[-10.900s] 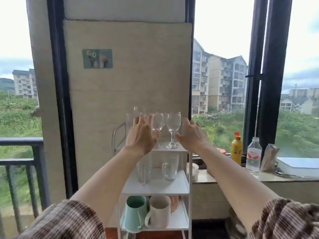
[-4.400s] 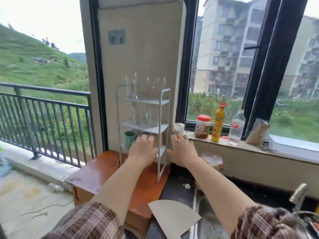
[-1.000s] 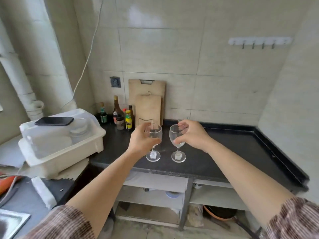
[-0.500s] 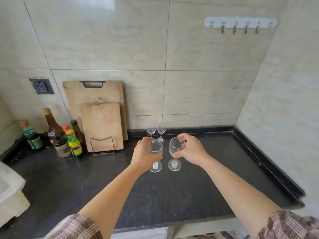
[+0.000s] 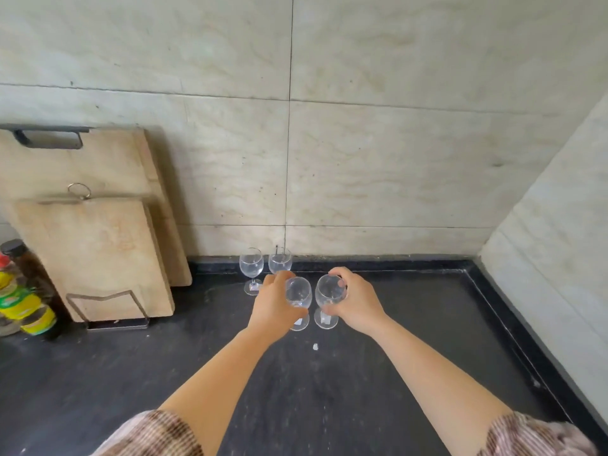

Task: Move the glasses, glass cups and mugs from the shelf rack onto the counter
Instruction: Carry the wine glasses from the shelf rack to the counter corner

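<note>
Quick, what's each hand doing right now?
Left hand: holding the left wine glass.
Right hand: holding the right wine glass.

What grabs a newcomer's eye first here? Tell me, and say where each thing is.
Mid-frame, the left hand grips a first wine glass and the right hand grips a second wine glass, side by side low over the black counter. Behind them, by the tiled wall, stand a third wine glass and a fourth wine glass. At the left, wooden cutting boards lean on that wall.
</note>
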`<action>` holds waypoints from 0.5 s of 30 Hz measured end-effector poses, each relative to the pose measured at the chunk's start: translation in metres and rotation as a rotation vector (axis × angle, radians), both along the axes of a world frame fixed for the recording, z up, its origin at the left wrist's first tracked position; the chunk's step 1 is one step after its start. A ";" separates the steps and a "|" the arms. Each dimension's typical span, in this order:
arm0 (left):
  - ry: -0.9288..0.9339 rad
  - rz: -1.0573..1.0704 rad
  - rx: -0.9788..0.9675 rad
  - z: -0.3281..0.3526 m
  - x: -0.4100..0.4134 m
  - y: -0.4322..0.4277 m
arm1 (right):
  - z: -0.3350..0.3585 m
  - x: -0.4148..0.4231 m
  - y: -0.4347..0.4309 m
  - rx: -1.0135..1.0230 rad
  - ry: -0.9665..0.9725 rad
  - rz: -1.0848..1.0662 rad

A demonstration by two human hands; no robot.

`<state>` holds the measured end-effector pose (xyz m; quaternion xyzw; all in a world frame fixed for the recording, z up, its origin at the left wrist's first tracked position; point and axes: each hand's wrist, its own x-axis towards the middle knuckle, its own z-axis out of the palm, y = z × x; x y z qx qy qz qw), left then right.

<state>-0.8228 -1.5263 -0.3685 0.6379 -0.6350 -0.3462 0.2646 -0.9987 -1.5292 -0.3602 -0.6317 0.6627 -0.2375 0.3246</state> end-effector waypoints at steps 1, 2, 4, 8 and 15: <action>-0.019 -0.006 0.014 -0.008 -0.006 -0.013 | -0.009 -0.005 -0.013 0.008 0.003 -0.002; -0.037 -0.010 0.025 -0.015 -0.011 -0.025 | -0.016 -0.009 -0.025 0.015 0.006 -0.006; -0.081 -0.016 0.030 -0.027 -0.021 -0.049 | -0.030 -0.018 -0.049 0.026 0.006 -0.009; -0.204 -0.009 0.022 -0.045 -0.040 -0.086 | -0.050 -0.031 -0.088 0.021 0.007 -0.009; -0.323 -0.035 0.036 -0.061 -0.063 -0.117 | -0.067 -0.042 -0.129 0.007 0.036 0.014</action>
